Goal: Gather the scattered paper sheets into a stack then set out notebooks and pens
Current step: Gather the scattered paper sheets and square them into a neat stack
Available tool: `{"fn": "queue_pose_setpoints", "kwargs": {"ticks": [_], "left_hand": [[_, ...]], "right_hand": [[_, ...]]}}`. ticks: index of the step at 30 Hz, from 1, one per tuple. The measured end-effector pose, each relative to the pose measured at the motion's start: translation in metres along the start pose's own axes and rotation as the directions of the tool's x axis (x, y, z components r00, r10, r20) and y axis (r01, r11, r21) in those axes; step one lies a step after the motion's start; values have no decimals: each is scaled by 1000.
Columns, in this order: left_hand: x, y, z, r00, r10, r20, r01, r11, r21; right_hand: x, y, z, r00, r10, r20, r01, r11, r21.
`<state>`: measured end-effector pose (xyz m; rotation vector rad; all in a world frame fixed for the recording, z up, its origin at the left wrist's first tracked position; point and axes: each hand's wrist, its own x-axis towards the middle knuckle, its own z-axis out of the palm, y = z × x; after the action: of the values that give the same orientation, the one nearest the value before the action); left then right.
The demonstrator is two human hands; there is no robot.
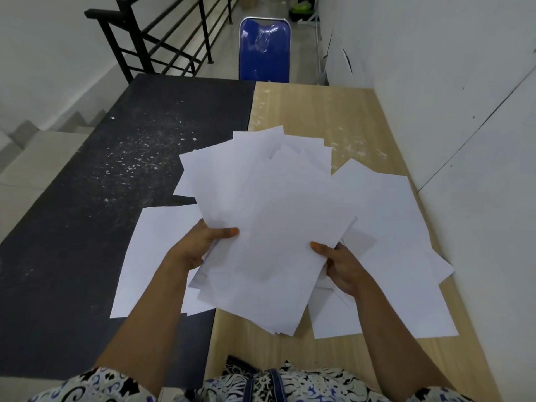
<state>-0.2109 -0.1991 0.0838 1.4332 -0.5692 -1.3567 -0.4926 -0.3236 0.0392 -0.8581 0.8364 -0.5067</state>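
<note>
Held: fanned sheets (pixel 269 216) above table (pixel 324 111), I see left hand (pixel 200 245) and right hand (pixel 342 265) pinching near edges | Loose: papers (pixel 400 221) right, one (pixel 156 250) left | Risk: uneven fan slips out, I judge.

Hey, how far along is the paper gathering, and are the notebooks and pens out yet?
Partly done. Both hands, left and right, grip a fanned, uneven bundle of sheets. Loose sheets remain on the table: one at left, several at right. Left: collect those, square the stack, set it down. No notebooks or pens are in view.
</note>
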Motion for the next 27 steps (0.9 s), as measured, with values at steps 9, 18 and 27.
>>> {"fn": "queue_pose_setpoints", "kwargs": {"ticks": [9, 18, 27], "left_hand": [[3, 23, 1, 995, 96, -12, -96, 995, 28], [5, 17, 7, 975, 202, -92, -197, 978, 65], [-1, 19, 24, 931, 351, -99, -348, 936, 45]], "right_hand": [[2, -29, 14, 974, -207, -88, 201, 977, -72], [-5, -28, 24, 931, -306, -202, 273, 946, -177], [-11, -39, 38, 876, -417, -241, 348, 895, -281]]}}
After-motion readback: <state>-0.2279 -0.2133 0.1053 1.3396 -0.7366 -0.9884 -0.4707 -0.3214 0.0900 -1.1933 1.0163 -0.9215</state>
